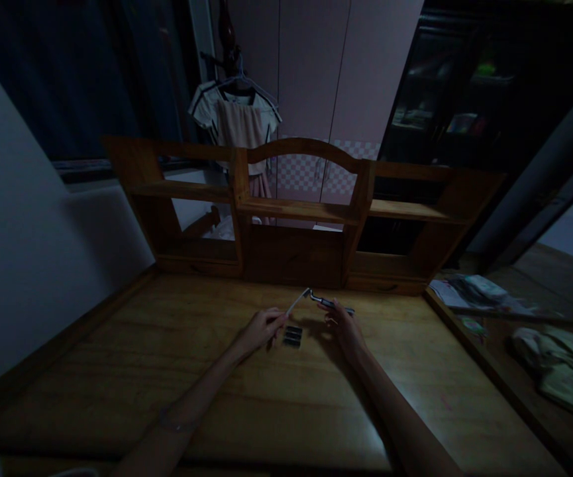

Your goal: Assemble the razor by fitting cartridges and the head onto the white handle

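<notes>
My left hand is closed around the lower end of a thin white stick, which slants up to the right. My right hand grips a slim dark-handled tool with a bent, shiny metal neck pointing left. The stick's far end and the tool's tip meet or nearly meet; a small dark piece is there, too small to make out. Between my hands, a small pack of dark strips in rows lies on the wooden desk.
A wooden shelf unit stands along the desk's back edge, with a wall at the left. Papers and a pale cloth bag lie beyond the desk's right edge. Clothes hang behind the shelf. The light is dim.
</notes>
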`<state>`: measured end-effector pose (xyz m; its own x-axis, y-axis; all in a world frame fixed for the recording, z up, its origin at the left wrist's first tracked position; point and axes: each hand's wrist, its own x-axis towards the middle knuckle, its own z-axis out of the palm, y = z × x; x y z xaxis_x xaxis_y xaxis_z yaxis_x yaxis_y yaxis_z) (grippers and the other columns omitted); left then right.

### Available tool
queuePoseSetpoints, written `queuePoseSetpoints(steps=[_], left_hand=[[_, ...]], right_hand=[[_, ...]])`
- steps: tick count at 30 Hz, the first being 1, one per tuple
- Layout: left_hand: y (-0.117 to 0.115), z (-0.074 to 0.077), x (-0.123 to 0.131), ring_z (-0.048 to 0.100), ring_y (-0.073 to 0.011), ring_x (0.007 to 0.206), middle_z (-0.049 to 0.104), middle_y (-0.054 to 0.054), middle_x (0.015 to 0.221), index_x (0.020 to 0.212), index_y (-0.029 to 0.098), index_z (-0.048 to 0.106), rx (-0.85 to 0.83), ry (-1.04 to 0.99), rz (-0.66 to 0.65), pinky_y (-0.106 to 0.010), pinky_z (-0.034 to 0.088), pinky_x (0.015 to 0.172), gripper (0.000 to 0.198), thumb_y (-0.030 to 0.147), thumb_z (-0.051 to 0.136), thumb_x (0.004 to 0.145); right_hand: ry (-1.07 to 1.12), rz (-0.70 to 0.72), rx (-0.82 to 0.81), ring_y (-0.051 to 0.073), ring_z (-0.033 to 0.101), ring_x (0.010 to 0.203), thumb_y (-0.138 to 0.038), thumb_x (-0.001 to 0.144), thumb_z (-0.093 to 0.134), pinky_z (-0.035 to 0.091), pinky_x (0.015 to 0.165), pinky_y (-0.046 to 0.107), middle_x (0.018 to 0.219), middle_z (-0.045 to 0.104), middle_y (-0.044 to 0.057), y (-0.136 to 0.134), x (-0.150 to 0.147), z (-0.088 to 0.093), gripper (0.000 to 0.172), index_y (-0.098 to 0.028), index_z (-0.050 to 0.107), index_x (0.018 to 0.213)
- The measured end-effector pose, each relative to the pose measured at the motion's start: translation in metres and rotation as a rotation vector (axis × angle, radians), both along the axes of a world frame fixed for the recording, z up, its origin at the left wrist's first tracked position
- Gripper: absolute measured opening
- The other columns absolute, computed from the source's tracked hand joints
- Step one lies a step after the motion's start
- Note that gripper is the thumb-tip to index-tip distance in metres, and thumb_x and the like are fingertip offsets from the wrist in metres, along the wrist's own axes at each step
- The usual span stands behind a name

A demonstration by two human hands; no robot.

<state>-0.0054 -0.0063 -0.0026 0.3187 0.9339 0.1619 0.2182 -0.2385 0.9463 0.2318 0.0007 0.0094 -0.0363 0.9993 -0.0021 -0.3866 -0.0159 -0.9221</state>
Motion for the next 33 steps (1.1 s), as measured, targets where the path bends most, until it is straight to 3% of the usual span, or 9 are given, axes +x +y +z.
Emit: queuePoseSetpoints(steps=[10,18,26,33], left_hand=[[-0.003,0.006,-0.002,0.05,-0.0059,0.043,0.054,0.0,0.072,0.086,0.013,0.064,-0.01,0.014,0.008,-0.016,0.037,0.036,0.042,0.051,0.047,0.084],[-0.004,0.009,0.0,0.051,-0.0078,0.042,0.056,0.0,0.062,0.087,0.012,0.064,-0.067,-0.024,-0.003,-0.018,0.041,0.039,0.043,0.052,0.048,0.083],[-0.003,0.004,-0.001,0.051,-0.0081,0.041,0.056,0.001,0.059,0.086,0.012,0.063,-0.065,-0.013,0.003,-0.018,0.04,0.039,0.044,0.053,0.048,0.083],[-0.002,0.003,0.0,0.051,-0.0084,0.042,0.055,0.001,0.057,0.072,0.013,0.058,-0.048,0.0,-0.004,-0.018,0.039,0.038,0.045,0.055,0.046,0.084]], right_hand=[[-0.136,0.03,0.032,0.015,0.058,0.069,-0.048,0.075,0.065,0.046,0.056,0.025,0.106,0.067,0.005,-0.007,-0.004,0.008,0.041,-0.025,0.067,0.109],[-0.115,-0.001,-0.003,0.015,0.057,0.065,-0.044,0.068,0.072,0.044,0.051,0.025,0.101,0.068,0.005,-0.01,-0.006,0.016,0.04,-0.024,0.069,0.103],[-0.126,0.021,0.016,0.013,0.055,0.067,-0.042,0.07,0.071,0.042,0.053,0.023,0.101,0.067,0.004,-0.008,-0.003,0.014,0.035,-0.024,0.07,0.1],[-0.125,-0.005,-0.001,0.014,0.057,0.068,-0.047,0.07,0.07,0.043,0.056,0.023,0.102,0.068,0.005,-0.009,-0.005,0.015,0.036,-0.022,0.069,0.095]])
